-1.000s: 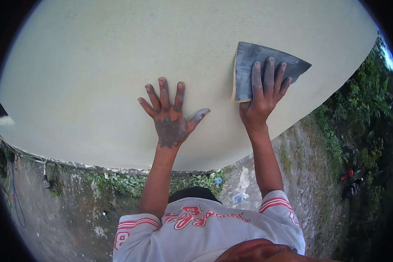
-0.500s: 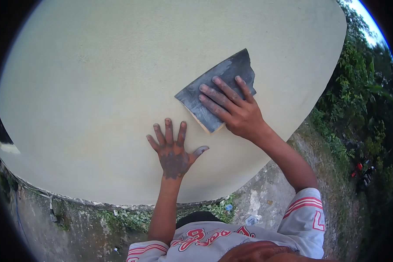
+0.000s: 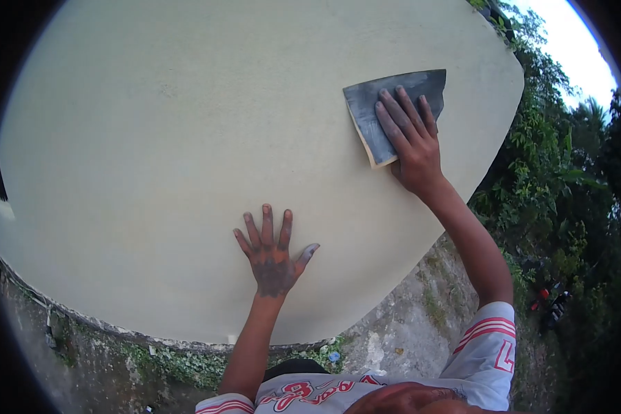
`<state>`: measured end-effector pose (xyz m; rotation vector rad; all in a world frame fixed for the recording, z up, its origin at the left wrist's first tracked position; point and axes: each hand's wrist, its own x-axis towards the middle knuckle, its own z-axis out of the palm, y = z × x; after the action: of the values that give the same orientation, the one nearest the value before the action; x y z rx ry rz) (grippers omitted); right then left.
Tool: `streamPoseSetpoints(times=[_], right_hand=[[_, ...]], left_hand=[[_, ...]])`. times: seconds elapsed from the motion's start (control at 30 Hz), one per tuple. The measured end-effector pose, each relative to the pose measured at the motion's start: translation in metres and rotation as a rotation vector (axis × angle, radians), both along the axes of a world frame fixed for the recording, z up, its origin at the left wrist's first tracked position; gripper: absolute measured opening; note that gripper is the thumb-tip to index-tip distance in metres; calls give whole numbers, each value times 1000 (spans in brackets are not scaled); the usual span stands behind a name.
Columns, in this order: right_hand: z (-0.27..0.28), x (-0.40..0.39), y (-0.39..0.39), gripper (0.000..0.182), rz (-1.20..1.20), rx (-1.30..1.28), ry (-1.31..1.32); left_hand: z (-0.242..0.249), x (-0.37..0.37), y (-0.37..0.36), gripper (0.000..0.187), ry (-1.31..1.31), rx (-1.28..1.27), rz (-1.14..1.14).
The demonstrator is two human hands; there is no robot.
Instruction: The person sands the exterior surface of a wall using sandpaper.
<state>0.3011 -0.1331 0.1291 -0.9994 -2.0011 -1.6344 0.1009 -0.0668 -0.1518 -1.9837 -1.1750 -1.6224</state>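
Note:
A large pale cream wall (image 3: 165,152) fills most of the view. My left hand (image 3: 272,255) lies flat on its lower middle part, fingers spread, with dark grey dust on the back of the hand. Up and to the right, my right hand (image 3: 412,141) presses a dark grey sheet of sandpaper (image 3: 366,103) against the wall. The fingers lie over the sheet, and the thumb is mostly hidden at its lower edge. The sheet's lighter backing shows along its left edge, and pale dust marks its face.
Green bushes and trees (image 3: 531,172) stand beyond the wall's right edge. Below the wall are mossy concrete ground (image 3: 400,324) and low green plants (image 3: 179,366). A small red object (image 3: 544,294) lies at the right.
My right hand and the sandpaper have moved up and to the right, and the sheet has turned clockwise. My left hand stays spread on the wall, slightly lower in view.

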Motion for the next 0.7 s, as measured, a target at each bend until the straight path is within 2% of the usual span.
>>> streamPoseSetpoints(times=[0.03, 0.1, 0.17, 0.23, 0.27, 0.37, 0.43, 0.5, 0.57, 0.63, 0.7], right_hand=[[-5, 1, -1, 67, 14, 8, -6], [-6, 11, -5, 58, -30, -197, -334], [21, 19, -12, 54, -78, -6, -179], [45, 29, -9, 58, 55, 210, 130], [52, 36, -4, 61, 100, 281, 199], [35, 30, 3, 61, 31, 330, 216], [15, 21, 2, 62, 30, 185, 120], [11, 24, -1, 62, 15, 152, 56], [18, 27, -7, 65, -9, 108, -26], [33, 33, -4, 67, 25, 198, 68], [42, 38, 5, 73, 92, 315, 212]], left_hand=[[3, -7, 2, 103, 41, 16, 29], [19, -23, 9, 99, 17, 55, 46], [46, -36, 16, 94, 8, 90, 51], [86, -44, 23, 89, 45, 152, 67], [108, -46, 27, 84, 61, 197, 56], [184, -46, 34, 73, 114, 299, 41], [239, -46, 37, 68, 139, 397, 57], [296, -43, 43, 65, 156, 506, 166], [351, -45, 44, 53, 125, 671, 82], [401, -49, 41, 48, 115, 592, 34], [458, -58, 83, 41, 305, 1152, 138]])
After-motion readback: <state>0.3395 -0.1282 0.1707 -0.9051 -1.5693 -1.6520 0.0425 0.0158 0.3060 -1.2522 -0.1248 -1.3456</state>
